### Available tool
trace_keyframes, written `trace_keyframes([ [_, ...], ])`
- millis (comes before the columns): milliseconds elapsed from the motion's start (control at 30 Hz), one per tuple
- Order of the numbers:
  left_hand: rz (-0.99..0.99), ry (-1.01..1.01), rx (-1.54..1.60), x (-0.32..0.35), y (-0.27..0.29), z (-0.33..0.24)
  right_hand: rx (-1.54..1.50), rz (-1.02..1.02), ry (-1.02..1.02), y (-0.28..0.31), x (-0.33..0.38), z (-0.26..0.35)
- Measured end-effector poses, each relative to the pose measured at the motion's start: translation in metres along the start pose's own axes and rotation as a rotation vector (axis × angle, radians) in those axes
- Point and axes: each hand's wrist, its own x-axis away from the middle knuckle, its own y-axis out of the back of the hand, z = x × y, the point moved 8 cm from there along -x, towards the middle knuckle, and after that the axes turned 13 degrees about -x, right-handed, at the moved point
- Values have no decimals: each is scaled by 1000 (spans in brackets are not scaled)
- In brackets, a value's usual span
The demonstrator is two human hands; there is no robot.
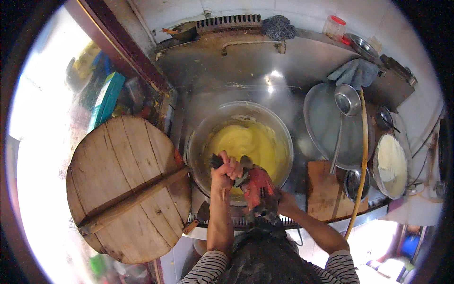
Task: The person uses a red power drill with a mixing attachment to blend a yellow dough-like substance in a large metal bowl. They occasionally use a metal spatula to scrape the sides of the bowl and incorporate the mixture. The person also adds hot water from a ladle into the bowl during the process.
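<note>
— So, head view: what are the hands doing?
— Left hand (227, 171): fingers curled firmly round the black side handle (216, 161) of a red-and-black power tool (257, 187). Right hand (285, 202): against the tool's rear; fingers mostly hidden, so I cannot tell how it grips.
— Position of the tool?
— Over the near part of a large metal bowl (287, 137), which holds a thick yellow mixture (246, 142) with a swirl on its surface. Tool's working end obscured; contact with the mixture cannot be judged.
— Surroundings, left side?
— Round plank lid (127, 184) with a wooden crossbar, just beside the bowl.
— And right?
— On the metal table (299, 173): an oval basin (314, 137) of cloudy liquid, a long-handled ladle (347, 101) lying across it, a grey cloth (354, 73) at its far edge. Nearer, a brown board (324, 189); farther right, a bowl of pale contents (390, 163).
— Beyond the bowl?
— A faucet (250, 43), near a dark scrubber (279, 27).
</note>
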Motion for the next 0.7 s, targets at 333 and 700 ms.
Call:
trace_keyframes([
  [333, -256, -129, 236, 66, 2, -108, 289, 587, 39, 73, 41, 205],
  [700, -215, -75, -152, 27, 7, -35, -20, 263, 82, -9, -6, 55],
])
